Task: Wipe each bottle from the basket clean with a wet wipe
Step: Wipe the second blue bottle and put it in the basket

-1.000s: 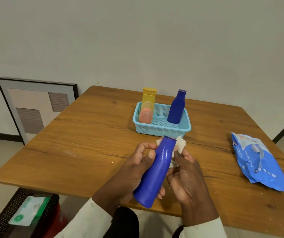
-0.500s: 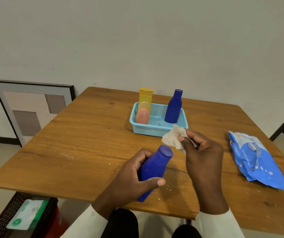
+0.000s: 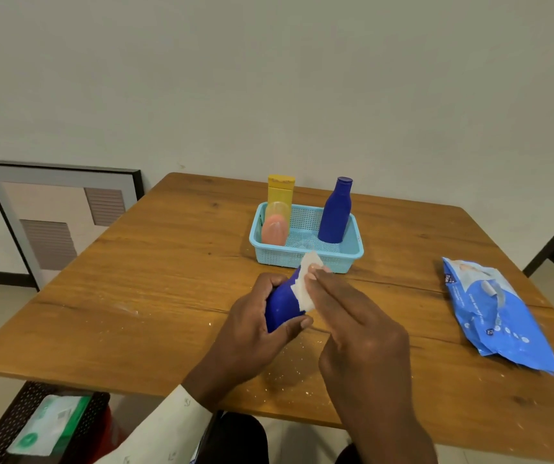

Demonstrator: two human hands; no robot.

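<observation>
Since half a second ago the right hand [image 3: 366, 343] has come back down onto the blue bottle [image 3: 280, 304], and the wet wipe [image 3: 305, 284] that was lifted clear is now pressed flat against the bottle's upper side.

So the bottle sits just below centre of the frame, tilted with its neck pointing up and away, above the table [image 3: 155, 296]. The left hand [image 3: 252, 326] has its fingers and thumb wrapped round the lower body, probably to keep it from spinning under the rubbing. The right hand's fingers look straight, laid along the wipe and pushing it on; I can't really tell if the thumb is pinching underneath, it's hidden.

A bit further up, the light blue basket [image 3: 305, 256] holds the ones still waiting, I'd guess: a second blue bottle [image 3: 334, 212] upright on its right, a yellow bottle [image 3: 280, 195] and a pinkish bottle [image 3: 274, 229] on its left.

At the right edge the blue wipes pack [image 3: 496, 309] lies flat, within reach for a fresh sheet.
</observation>
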